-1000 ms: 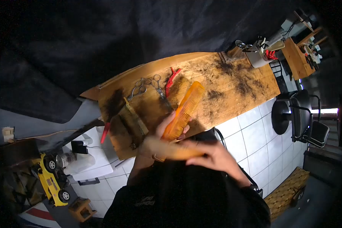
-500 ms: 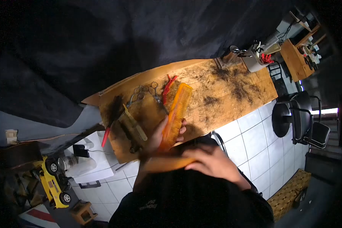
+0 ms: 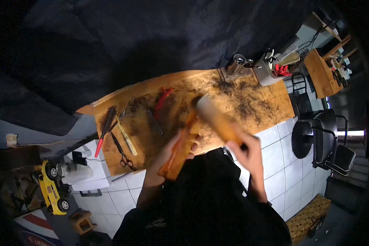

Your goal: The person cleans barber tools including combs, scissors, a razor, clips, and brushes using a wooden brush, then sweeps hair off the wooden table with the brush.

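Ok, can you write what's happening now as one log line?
left hand: holds comb | right hand: holds brush, blurred | brush near comb, contact unclear | on table: hair, scissors

Left hand (image 3: 174, 144), right hand (image 3: 249, 150) apparently curled

My left hand (image 3: 173, 146) holds an orange comb (image 3: 177, 158) near the hair-strewn surface (image 3: 274, 92); my right hand (image 3: 248, 149) grips a blurred brush (image 3: 218, 119).
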The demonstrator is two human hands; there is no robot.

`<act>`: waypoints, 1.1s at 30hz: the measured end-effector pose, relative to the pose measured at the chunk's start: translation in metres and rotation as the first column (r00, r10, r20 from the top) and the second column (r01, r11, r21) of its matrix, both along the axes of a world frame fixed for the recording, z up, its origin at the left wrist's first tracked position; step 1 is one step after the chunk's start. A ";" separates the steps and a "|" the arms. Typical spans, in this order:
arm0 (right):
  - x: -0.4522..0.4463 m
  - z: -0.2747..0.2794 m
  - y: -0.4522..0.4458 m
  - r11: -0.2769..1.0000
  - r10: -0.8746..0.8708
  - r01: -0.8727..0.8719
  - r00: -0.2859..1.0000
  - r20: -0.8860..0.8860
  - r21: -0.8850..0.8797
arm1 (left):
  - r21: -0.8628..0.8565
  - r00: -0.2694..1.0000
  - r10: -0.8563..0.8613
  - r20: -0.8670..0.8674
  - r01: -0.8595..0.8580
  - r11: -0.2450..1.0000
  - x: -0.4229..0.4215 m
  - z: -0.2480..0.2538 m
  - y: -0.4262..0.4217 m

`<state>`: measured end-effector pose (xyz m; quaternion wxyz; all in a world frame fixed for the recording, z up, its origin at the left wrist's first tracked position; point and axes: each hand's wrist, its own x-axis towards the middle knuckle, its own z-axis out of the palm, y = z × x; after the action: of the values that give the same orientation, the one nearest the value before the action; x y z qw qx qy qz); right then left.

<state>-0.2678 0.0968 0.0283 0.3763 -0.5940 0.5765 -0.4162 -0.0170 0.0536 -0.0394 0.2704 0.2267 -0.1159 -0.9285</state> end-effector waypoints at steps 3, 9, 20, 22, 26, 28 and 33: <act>0.010 0.003 0.018 0.831 0.549 -0.552 0.834 0.055 0.070 | -0.029 0.990 0.122 0.069 -0.121 0.992 -0.012 0.026 -0.001; -0.002 -0.030 -0.009 0.950 0.309 -0.307 0.950 -0.042 0.057 | -0.047 0.852 0.273 0.446 -0.283 0.958 -0.015 0.025 0.009; -0.004 0.010 -0.022 0.832 0.554 -0.555 0.830 -0.056 0.015 | -0.062 0.958 0.268 0.105 -0.263 0.963 -0.016 0.019 -0.026; 0.018 0.022 -0.024 0.755 0.592 -0.635 0.768 -0.245 -0.165 | -0.147 0.957 0.292 -0.001 -0.289 0.946 -0.018 0.023 -0.031; 0.005 -0.012 -0.041 0.944 0.319 -0.314 0.947 -0.039 0.099 | -0.213 0.868 0.396 0.299 -0.344 0.915 -0.020 0.034 -0.014; -0.003 -0.020 -0.061 0.999 -0.003 -0.007 0.971 -0.238 -0.040 | -0.196 0.957 0.229 0.177 -0.194 0.961 -0.012 0.042 -0.019; 0.001 -0.004 -0.064 0.993 -0.099 0.095 0.994 -0.048 -0.073 | -0.059 0.938 0.229 0.261 -0.221 0.974 -0.015 0.037 -0.016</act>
<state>-0.2673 0.0330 0.0244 0.3194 -0.5887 0.5990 -0.4388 -0.0322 0.0371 -0.0026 0.3598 0.3570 -0.1379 -0.8509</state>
